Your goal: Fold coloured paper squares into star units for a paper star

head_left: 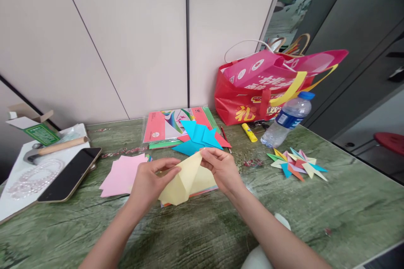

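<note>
A pale yellow sheet of origami paper (183, 180), creased and partly folded, is held up between my two hands. My left hand (154, 176) pinches its left side between thumb and fingers. At the upper right corner, the fingertips of my right hand (222, 168) are closed on the same sheet. Beneath it lies a stack of coloured paper (205, 180) with a yellow sheet on top. Just behind my hands rests a blue folded paper piece (198, 138), over a red one (223, 140). Pink paper squares (118, 176) lie to the left.
Folded paper stars (296, 163), a water bottle (287, 119), a glue stick (249, 133) and a red gift bag (243, 92) stand or lie at right. Paper packs (162, 128) lie behind. At left are a phone (71, 174), a hammer (59, 146), beads (34, 178) and a green box (41, 132).
</note>
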Demonstrator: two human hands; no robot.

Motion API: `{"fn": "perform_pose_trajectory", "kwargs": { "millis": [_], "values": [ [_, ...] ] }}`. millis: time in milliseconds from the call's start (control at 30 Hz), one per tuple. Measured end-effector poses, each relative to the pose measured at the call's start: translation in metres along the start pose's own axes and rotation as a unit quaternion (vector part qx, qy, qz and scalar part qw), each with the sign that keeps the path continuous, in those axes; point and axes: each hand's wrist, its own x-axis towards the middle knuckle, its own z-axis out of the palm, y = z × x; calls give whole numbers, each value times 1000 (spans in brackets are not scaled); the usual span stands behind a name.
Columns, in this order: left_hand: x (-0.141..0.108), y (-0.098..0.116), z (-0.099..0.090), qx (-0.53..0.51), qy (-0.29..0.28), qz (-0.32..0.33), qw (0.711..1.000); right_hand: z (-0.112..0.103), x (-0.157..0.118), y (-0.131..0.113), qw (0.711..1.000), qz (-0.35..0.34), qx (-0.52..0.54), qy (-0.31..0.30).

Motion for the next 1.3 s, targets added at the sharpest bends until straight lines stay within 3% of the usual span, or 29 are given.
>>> {"fn": "perform_pose_trajectory", "kwargs": {
  "millis": [733,1167,1300],
  "values": [
    [0,-1,-1,-13,-12,18,1000,1,0,-1,1000,9,1,5],
    [0,3,0,-45,-36,-33,998,0,2,-2,999,39,11,-28],
    [0,3,-1,-32,-34,-44,998,1,1,-2,999,7,-14,-31]
  ]
}}
